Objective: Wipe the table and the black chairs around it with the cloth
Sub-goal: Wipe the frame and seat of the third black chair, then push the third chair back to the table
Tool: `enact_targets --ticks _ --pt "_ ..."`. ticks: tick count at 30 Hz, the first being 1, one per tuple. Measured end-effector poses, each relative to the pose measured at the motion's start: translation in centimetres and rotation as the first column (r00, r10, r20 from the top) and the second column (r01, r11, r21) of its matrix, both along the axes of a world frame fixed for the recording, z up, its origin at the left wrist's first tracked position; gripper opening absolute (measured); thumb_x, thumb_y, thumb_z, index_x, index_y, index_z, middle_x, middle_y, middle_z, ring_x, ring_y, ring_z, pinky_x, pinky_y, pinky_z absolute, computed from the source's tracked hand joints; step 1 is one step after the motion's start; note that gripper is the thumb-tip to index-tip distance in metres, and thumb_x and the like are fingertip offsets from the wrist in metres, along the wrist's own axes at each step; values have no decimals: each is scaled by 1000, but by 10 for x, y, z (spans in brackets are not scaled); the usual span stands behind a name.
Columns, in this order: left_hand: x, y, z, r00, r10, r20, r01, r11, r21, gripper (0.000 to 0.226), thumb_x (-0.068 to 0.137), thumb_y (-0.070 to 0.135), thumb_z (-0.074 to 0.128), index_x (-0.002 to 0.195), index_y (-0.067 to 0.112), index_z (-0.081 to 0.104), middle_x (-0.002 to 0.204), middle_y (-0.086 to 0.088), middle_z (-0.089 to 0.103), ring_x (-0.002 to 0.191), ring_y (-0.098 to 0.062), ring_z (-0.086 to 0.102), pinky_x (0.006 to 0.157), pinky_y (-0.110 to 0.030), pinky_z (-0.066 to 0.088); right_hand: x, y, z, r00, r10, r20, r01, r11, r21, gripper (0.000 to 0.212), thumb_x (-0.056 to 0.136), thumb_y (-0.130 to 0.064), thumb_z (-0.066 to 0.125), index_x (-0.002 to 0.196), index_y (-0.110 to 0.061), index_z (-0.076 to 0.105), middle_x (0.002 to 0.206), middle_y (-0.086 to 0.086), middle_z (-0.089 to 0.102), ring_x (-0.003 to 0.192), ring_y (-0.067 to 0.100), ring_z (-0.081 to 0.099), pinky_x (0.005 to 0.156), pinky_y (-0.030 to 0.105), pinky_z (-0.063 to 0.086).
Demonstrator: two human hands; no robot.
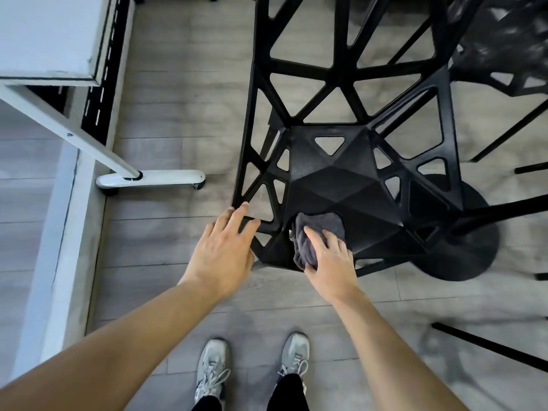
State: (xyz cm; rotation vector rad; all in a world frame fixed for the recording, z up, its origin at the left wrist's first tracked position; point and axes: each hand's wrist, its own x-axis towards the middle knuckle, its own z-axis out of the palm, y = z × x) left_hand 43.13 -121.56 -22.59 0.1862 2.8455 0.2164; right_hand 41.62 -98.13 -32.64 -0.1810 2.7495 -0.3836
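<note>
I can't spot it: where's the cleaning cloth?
The grey cloth lies on the black chair seat's near edge, under the right hand, lower centre.

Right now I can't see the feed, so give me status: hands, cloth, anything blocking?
Left hand open, bracing chair corner. Right hand pressing cloth on seat. Nothing blocking.

My left hand (pixel 221 250) lies flat, fingers spread, centre frame; my right hand (pixel 329 259) presses down, fingers bent.
</note>
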Motion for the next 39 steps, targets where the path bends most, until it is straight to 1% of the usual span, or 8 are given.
enact_targets --ticks 3,7,11,16,23,29,36,39 --pt "12 -2 16 1000 -13 22 13 1000 -9 55 82 15 65 136 16 54 152 -15 40 135 -39 44 98 -49 48 2 0 21 999 -37 -16 36 999 -35 82 75 -23 81 146 -31 42 132 3 54 117 33 51 98 47 48" --pt "27 -6 64 1000 -16 6 16 1000 3 56 83 15 64 138 15 53 153 -15 40 137 -40 43 100 -49 46 14 -7 77 982 -115 -148 97 987 -129 76 66 -17 82 136 -26 53 128 2 57 108 30 53 91 47 51" --pt "40 -15 144 998 -37 -54 37 999 10 56 81 16 66 136 16 54 153 -15 41 138 -39 42 104 -50 44 30 -24 171 947 -144 -287 91 977 -191 75 66 -18 82 135 -27 54 125 1 56 109 28 52 93 43 50" --pt "56 -39 246 984 -50 -169 58 997 42 56 79 16 67 133 17 52 151 -14 42 138 -38 42 110 -52 39 46 -50 280 911 -196 -363 117 967 -228 75 66 -21 83 135 -27 55 127 0 56 113 27 53 96 45 47" --pt "63 -66 351 938 -127 -322 145 989 34 43 84 19 61 126 16 60 147 -12 48 137 -35 45 114 -51 35 64 -74 386 860 -232 -455 119 958 -262 75 69 -24 81 138 -28 52 132 0 55 119 27 52 100 44 41" --pt "52 -64 394 908 -140 -396 168 985 36 41 88 19 61 129 18 57 142 -11 50 135 -34 45 114 -51 35 65 -75 439 829 -287 -481 159 944 -289 77 71 -25 81 140 -32 49 133 -3 52 122 23 49 106 43 39" --pt "-13 -35 408 887 -160 -433 210 975 68 39 88 18 64 127 19 61 143 -7 52 133 -32 48 114 -49 36 23 -47 452 779 -417 -468 268 897 -351 75 70 -24 83 138 -31 51 130 -4 53 121 22 52 107 42 40" --pt "-54 -18 411 888 -159 -432 203 977 58 36 93 23 52 128 21 61 143 -7 52 133 -31 48 114 -48 37 -14 -31 453 768 -448 -457 289 880 -377 74 72 -27 83 138 -31 51 129 -4 53 120 21 52 106 45 42"
